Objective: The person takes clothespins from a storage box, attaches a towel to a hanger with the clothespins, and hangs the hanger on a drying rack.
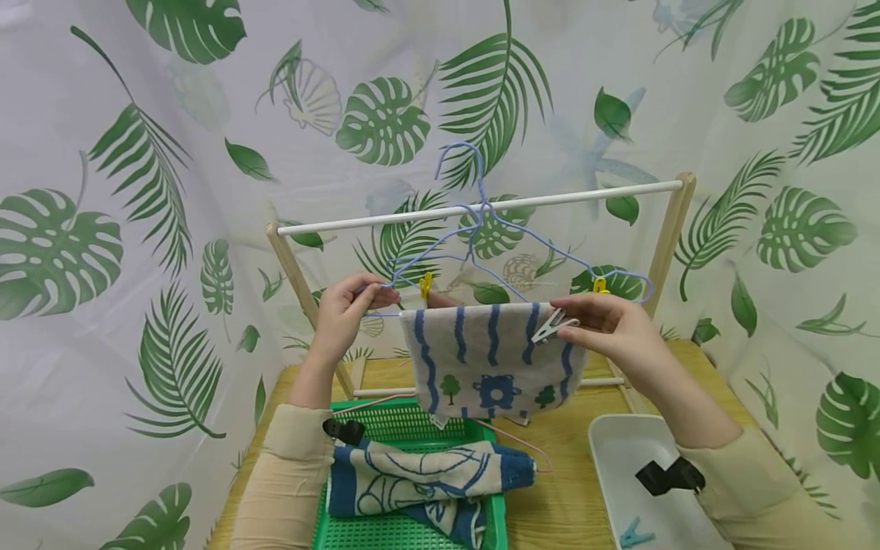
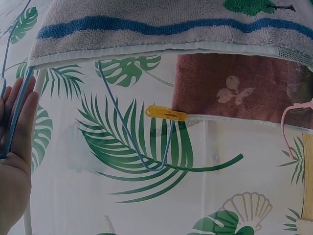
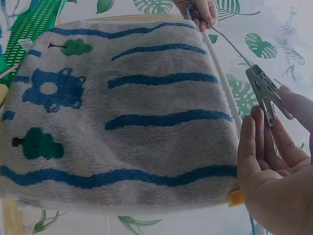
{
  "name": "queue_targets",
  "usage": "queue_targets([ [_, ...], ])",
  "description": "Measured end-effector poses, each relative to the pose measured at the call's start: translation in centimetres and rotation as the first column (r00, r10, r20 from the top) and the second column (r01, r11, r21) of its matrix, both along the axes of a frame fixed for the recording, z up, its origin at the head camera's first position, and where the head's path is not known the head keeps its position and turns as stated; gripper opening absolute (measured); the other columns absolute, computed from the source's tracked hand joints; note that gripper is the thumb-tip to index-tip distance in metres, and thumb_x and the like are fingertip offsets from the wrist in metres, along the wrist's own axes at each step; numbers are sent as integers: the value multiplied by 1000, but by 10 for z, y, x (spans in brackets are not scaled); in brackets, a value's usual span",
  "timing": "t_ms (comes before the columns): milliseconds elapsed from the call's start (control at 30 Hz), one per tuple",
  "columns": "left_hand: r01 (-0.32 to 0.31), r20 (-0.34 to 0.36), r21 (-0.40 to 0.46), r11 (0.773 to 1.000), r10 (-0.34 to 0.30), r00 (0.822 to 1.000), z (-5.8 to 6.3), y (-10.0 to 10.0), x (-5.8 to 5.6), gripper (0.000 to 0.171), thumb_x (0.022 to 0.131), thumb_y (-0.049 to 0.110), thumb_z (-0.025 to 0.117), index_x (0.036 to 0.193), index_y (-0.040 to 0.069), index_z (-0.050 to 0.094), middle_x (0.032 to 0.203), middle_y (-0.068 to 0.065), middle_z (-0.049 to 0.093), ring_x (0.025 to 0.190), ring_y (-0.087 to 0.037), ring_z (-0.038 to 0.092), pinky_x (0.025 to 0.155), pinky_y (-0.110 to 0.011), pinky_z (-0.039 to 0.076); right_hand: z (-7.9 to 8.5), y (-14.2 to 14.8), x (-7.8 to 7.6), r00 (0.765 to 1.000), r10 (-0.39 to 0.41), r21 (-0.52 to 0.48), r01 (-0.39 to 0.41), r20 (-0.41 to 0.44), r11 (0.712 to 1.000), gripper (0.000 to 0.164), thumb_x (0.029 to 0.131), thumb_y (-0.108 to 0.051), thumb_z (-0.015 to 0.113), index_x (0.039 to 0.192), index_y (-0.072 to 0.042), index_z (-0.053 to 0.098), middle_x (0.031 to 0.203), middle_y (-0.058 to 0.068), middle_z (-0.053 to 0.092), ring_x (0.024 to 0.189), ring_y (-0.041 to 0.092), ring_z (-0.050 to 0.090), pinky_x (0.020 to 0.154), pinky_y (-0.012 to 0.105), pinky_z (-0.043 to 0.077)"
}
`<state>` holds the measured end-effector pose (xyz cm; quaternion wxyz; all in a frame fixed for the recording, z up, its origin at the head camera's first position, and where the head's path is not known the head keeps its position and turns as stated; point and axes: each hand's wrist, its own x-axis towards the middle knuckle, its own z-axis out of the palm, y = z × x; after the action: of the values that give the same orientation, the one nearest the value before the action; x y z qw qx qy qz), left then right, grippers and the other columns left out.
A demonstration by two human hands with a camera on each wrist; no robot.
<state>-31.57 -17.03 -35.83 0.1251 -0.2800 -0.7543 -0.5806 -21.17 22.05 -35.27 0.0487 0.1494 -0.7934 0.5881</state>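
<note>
Right hand pinches a clothespin beside the striped towel; left hand pinches the blue hanger.

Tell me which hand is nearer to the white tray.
Right. The right hand is by the end of the towel nearer the white tray; the left hand is past the opposite end, holding a hanger.

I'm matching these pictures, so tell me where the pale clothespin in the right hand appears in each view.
Head: pale clothespin, right of centre, in the right hand.
Left wrist: not in it.
Right wrist: pale clothespin, towards the right edge, slightly above mid-height.
Shared landmark: the blue-striped towel, in all three views.
</note>
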Motion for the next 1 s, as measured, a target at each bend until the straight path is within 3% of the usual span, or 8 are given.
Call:
queue_targets([
  [333,-10,5,-15,1000,10,1000,2,3,1,26,112,5,52,113,-16,67,109,-37,74,91,7,75,89,-21,64,20,-18,-10,1000,10,-27,-10,-1,1000,36,98,-9,78,132,-10,69,115,-19,73,100,2,72,86,18,62],
  [633,-13,14,-7,1000,13,1000,0,6,1,25,112,6,52,112,-13,69,108,-36,74,90,6,75,88,-22,65,31,-40,-18,1000,18,-41,-19,-21,999,39,95,-3,79,131,7,67,106,-19,75,94,2,74,84,19,63],
  [1000,1,10,-8,1000,-1,1000,0,8,0,25,112,6,52,114,-13,68,109,-35,75,90,6,75,88,-22,65,37,-62,-30,999,26,37,-25,-32,999,39,95,-5,81,131,3,70,126,23,73,94,0,73,85,20,63],
])
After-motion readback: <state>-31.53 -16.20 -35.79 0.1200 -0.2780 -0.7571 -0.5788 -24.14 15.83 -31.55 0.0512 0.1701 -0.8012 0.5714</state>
